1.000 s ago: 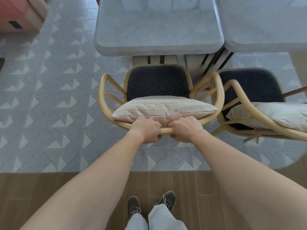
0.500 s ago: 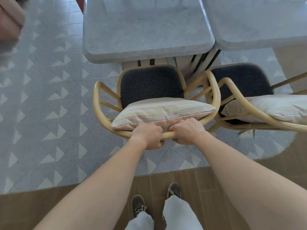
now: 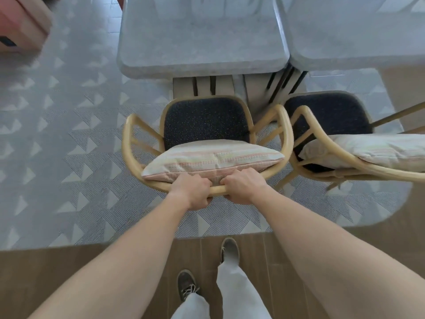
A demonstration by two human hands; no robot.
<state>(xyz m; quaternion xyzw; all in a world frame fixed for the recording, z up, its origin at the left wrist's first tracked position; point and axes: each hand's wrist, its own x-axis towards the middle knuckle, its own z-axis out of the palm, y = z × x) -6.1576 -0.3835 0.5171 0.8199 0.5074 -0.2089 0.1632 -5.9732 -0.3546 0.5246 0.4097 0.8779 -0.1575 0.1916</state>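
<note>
A rattan armchair (image 3: 128, 155) with a dark speckled seat stands in front of a grey stone table (image 3: 202, 40), its seat facing the table. A striped cushion (image 3: 211, 160) leans against the chair's back. My left hand (image 3: 193, 192) and my right hand (image 3: 243, 187) both grip the curved top rail of the backrest, side by side, fingers curled round it. The front edge of the seat sits just short of the table's edge.
A second rattan chair (image 3: 322, 171) with its own cushion stands close on the right, by a second grey table (image 3: 358, 35). A patterned grey rug (image 3: 69, 157) lies under the chairs; wooden floor is under my feet. A reddish box (image 3: 20, 26) sits far left.
The chair has slid forward toward the table, and I have stepped forward with one foot leading. Both hands keep the same grip on the backrest rail.
</note>
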